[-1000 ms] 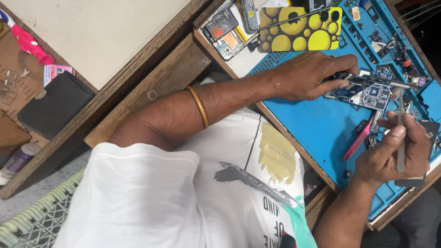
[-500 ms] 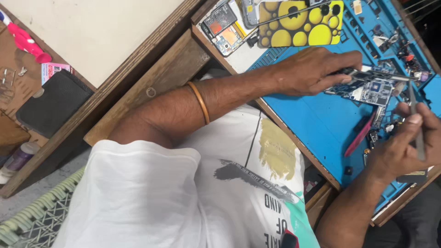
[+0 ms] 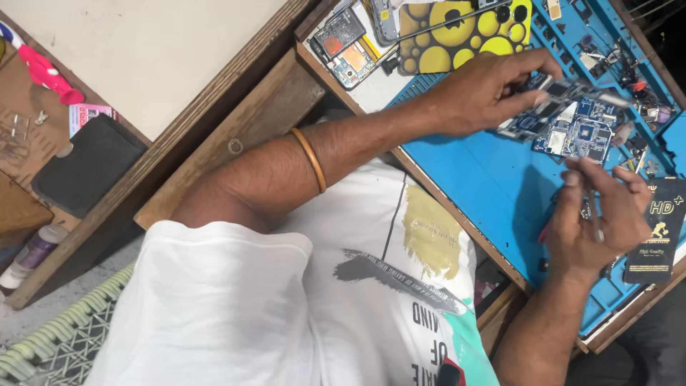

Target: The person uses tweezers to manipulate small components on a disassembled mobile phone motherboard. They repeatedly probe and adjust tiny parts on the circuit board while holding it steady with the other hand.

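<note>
My left hand lies flat over the near end of the blue circuit board, fingers spread and half curled, pinning it to the blue mat rather than gripping it. My right hand is closed in a pinch around a thin metal tool, likely tweezers; its tip points up toward the board's lower edge, just short of it, and I cannot tell whether it touches.

The board lies flat near the middle of the mat, toward the bench's far right corner. Its long axis runs on a slant, from under my left fingertips out toward the clutter of small parts by the right edge. I judge it light, thin and stiff, but fragile: bare chips and shields face up, so it is best held by its edges, not by pressing on components. It would slide easily on the mat if not held down.

Beyond the board, a yellow-spotted phone case and an opened phone lie along the bench's far edge. A black packet sits by my right hand at the mat's right edge. A brass bangle circles my left forearm.
</note>
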